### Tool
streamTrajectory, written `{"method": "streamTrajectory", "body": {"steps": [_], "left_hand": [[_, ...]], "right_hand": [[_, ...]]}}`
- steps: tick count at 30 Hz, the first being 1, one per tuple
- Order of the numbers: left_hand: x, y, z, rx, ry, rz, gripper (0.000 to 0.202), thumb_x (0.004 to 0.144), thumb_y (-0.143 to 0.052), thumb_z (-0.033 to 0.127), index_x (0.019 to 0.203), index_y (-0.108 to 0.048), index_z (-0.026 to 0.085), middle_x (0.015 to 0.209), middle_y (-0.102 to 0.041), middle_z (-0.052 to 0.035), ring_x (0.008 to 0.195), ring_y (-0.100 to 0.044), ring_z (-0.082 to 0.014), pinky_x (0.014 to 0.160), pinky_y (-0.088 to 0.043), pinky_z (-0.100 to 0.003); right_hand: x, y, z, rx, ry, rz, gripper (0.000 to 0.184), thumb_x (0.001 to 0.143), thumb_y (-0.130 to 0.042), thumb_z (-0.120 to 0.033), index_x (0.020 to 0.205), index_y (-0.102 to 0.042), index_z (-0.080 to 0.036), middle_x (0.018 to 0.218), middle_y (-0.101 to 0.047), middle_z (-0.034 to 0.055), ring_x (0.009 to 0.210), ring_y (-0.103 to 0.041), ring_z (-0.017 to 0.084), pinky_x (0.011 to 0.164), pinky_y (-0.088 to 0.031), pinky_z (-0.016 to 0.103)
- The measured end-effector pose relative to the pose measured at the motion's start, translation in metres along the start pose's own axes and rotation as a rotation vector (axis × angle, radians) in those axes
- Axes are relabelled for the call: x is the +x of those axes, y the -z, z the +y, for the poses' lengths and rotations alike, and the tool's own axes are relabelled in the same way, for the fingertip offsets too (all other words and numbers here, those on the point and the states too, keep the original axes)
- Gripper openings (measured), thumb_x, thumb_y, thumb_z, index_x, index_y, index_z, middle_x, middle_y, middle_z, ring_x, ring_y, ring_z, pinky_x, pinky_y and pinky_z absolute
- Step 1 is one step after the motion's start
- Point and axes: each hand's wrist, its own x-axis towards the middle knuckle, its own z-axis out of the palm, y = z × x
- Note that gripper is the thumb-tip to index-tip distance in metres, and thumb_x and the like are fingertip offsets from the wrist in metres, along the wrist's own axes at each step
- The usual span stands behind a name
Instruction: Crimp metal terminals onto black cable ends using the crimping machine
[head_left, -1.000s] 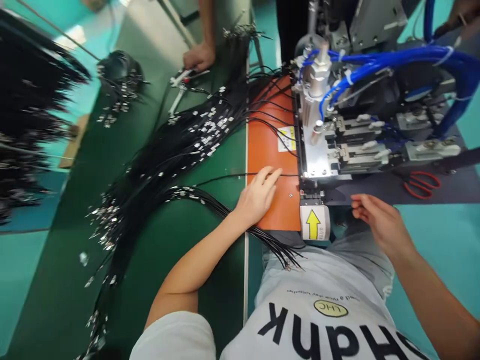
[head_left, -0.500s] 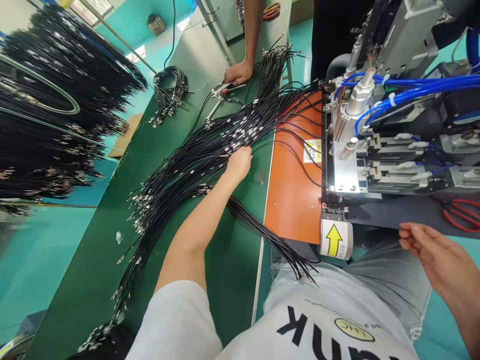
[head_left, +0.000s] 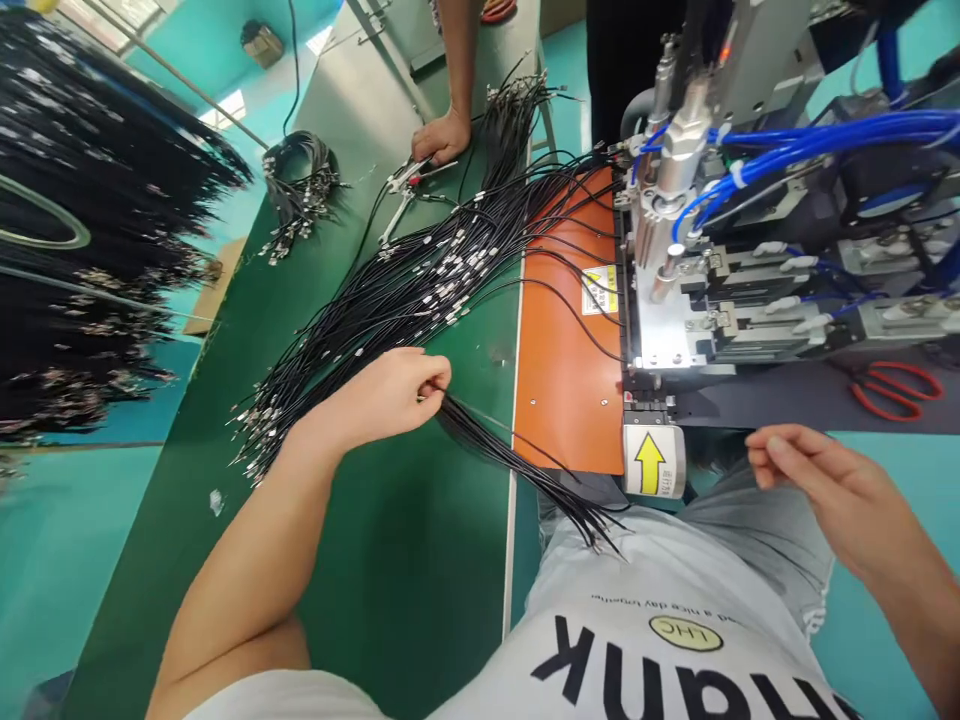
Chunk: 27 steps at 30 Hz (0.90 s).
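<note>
My left hand (head_left: 401, 395) is closed in a pinch on a black cable at the upper end of a thin cable bundle (head_left: 517, 455). That bundle slants across the green table's edge, and its loose ends lie against my shirt. Just beyond the hand spreads a large pile of black cables (head_left: 420, 290) with small white tags and metal ends. My right hand (head_left: 825, 485) hovers over my lap at the right, thumb and fingers drawn together, with nothing visible in them. It is nearest to the dark shelf of the machine and touches nothing.
A machine (head_left: 667, 300) with blue hoses stands right of an orange plate (head_left: 570, 400), over which several cables run. Red-handled scissors (head_left: 892, 388) lie on its dark shelf. Another person's hand (head_left: 444, 138) rests by a pale tool. A coiled bundle (head_left: 304, 185) and hanging cables (head_left: 97, 220) are left.
My left hand has drawn back from the large pile toward me, down to the thin bundle. The right hand keeps its closed shape. The whole view has shifted a little.
</note>
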Motion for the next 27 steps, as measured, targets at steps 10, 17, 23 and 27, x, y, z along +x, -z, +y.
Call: {"method": "streamTrajectory", "body": {"steps": [10, 17, 23, 27], "left_hand": [[0.071, -0.038, 0.165, -0.505, -0.481, -0.036, 0.021, 0.1, -0.041, 0.026, 0.099, -0.061, 0.021, 0.09, -0.067, -0.0046, 0.081, -0.063, -0.0163, 0.07, -0.046, -0.027], [0.082, -0.083, 0.152, -0.684, -0.175, 0.222, 0.018, 0.1, -0.046, 0.027, 0.107, -0.062, 0.022, 0.1, -0.07, -0.0025, 0.087, -0.065, -0.0138, 0.078, -0.049, -0.025], [0.081, -0.073, 0.166, -0.59, -0.191, 0.131, 0.019, 0.101, -0.044, 0.03, 0.107, -0.06, 0.021, 0.096, -0.069, -0.0036, 0.082, -0.063, -0.0149, 0.074, -0.048, -0.027], [0.095, -0.068, 0.181, -0.647, -0.291, 0.087, 0.02, 0.101, -0.044, 0.029, 0.109, -0.06, 0.021, 0.088, -0.067, -0.0036, 0.079, -0.061, -0.0154, 0.073, -0.048, -0.028]], "right_hand": [[-0.002, -0.029, -0.026, 0.104, 0.173, -0.367, 0.029, 0.097, -0.05, -0.044, 0.106, -0.066, -0.021, 0.075, -0.065, 0.0018, 0.076, -0.063, 0.018, 0.078, -0.051, 0.034], [0.0, -0.045, -0.032, 0.01, 0.373, -0.298, 0.038, 0.084, -0.07, -0.028, 0.122, -0.063, -0.026, 0.101, -0.071, 0.0041, 0.079, -0.066, 0.016, 0.072, -0.051, 0.032], [0.005, -0.062, -0.054, 0.029, 0.527, -0.176, 0.007, 0.088, -0.066, -0.025, 0.089, -0.073, -0.025, 0.084, -0.072, 0.0019, 0.072, -0.063, 0.016, 0.066, -0.049, 0.032], [0.006, -0.056, -0.054, 0.015, 0.477, -0.213, 0.01, 0.089, -0.065, -0.026, 0.083, -0.072, -0.024, 0.079, -0.071, 0.0009, 0.071, -0.062, 0.016, 0.064, -0.047, 0.031]]}}
